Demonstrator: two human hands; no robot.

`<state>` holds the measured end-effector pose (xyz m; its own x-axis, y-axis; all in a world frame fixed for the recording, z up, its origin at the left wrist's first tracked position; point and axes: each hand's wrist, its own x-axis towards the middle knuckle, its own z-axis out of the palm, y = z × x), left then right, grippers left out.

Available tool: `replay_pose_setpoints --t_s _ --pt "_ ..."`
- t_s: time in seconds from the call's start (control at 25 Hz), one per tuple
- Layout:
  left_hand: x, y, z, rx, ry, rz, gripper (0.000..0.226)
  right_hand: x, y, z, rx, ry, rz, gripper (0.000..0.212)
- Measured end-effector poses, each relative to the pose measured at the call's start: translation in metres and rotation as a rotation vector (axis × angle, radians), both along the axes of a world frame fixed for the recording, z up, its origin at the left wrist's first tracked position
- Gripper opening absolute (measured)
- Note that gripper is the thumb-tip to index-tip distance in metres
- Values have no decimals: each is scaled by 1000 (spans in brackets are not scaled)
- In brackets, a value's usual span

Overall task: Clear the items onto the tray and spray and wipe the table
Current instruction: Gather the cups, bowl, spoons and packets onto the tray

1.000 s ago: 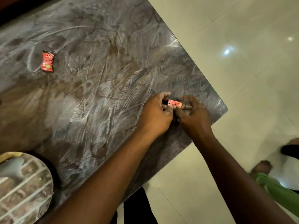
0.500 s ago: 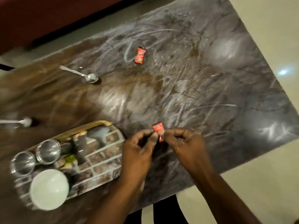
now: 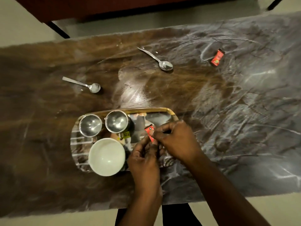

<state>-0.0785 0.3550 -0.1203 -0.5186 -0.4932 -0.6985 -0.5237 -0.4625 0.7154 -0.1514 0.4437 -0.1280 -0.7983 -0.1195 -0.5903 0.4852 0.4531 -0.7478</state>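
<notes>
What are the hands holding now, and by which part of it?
A small red sachet, its lower end pinched between left hand and right hand fingers, above the tray.

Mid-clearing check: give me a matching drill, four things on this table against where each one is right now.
Things
1 white bowl
2 nearer red sachet
3 farther red sachet
4 left spoon

Places
A pinched between left hand and right hand, over the tray
B on the table, far right
C on the tray, near-left corner
D on the table, beyond the tray's left end

Pairs: 1-C, 2-A, 3-B, 4-D
</notes>
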Motion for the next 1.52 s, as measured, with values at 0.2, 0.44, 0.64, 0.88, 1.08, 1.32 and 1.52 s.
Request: replay_pose_setpoints --t_s 0.2,0.44,0.64,0.88,1.08,1.32,1.52 --pt "-21 2 -13 36 -101 233 15 -15 -25 -9 82 10 -70 15" --pt "-21 2 -21 81 -159 243 17 -22 -36 -22 209 58 -62 11" --pt "-23 1 -14 114 -140 269 16 -16 -32 -18 200 97 -109 9" --pt "-30 14 -6 54 -163 140 21 -36 6 1 192 127 -146 28" --pt "-47 25 6 86 -60 36 25 -126 96 8 391 359 -327 23" --pt "-55 33 7 27 -23 -71 21 -214 154 -23 635 271 -307 47" --pt "-56 30 7 34 -58 -14 20 -226 144 -31 641 266 -172 50"
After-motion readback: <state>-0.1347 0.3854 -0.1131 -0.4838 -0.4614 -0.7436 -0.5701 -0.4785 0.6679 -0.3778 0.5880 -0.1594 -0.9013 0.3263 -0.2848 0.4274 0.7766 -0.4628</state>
